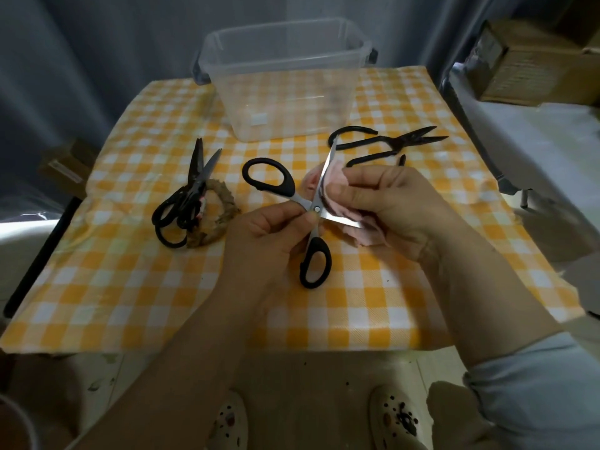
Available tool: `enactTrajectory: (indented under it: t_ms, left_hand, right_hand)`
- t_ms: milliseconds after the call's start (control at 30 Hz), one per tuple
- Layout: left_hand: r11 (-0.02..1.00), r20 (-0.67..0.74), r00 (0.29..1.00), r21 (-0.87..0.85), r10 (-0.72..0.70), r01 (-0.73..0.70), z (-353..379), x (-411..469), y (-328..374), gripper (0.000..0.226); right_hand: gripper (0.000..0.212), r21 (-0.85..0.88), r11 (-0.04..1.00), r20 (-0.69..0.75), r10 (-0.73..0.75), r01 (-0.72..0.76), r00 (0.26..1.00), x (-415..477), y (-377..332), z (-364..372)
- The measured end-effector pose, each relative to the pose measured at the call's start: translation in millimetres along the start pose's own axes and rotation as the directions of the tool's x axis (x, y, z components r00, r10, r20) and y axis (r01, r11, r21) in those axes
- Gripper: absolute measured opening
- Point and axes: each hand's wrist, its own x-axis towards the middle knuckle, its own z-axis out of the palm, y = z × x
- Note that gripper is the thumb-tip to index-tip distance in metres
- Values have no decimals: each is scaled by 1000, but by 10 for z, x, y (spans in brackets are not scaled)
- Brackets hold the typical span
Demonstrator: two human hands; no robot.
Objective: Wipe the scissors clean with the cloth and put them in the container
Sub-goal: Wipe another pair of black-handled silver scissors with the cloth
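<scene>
Wiping is the step in hand: the left hand (259, 235) pinches the scissors (316, 207) at the pivot, fingers clamped on them, blades spread wide, held in front of the container (292, 102). The right hand (389, 196) grips the pink cloth (367, 240), pressing it round the blade that points toward the container. Next the cloth should slide along each blade, clear of the edge, then the blades want closing before going in. More scissors (191, 193) lie front-left of the container, black shears (383, 144) front-right, on the surface (389, 303)
</scene>
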Motion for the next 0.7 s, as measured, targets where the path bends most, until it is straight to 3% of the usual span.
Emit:
enactTrajectory:
  t_ms: [133,267,500,600,700]
  left_hand:
    - [994,-24,995,55,94,-92,3,-12,-21,12]
    - [989,-23,991,75,133,-131,7,-14,-22,17]
    - [996,-72,995,55,75,-71,27,-18,5,20]
    - [997,-72,995,49,68,-65,26,-11,15,13]
    - [997,-77,995,43,67,-64,27,-13,14,21]
  right_hand:
    - [25,-60,998,33,-27,29,999,-9,37,62]
    - [2,-146,978,8,-151,150,989,-23,67,128]
    - [36,-402,893,-95,-262,203,961,37,145,198]
    - [34,-332,926,-71,-216,181,974,31,130,163]
    - [13,-214,967,62,-125,135,990,2,105,105]
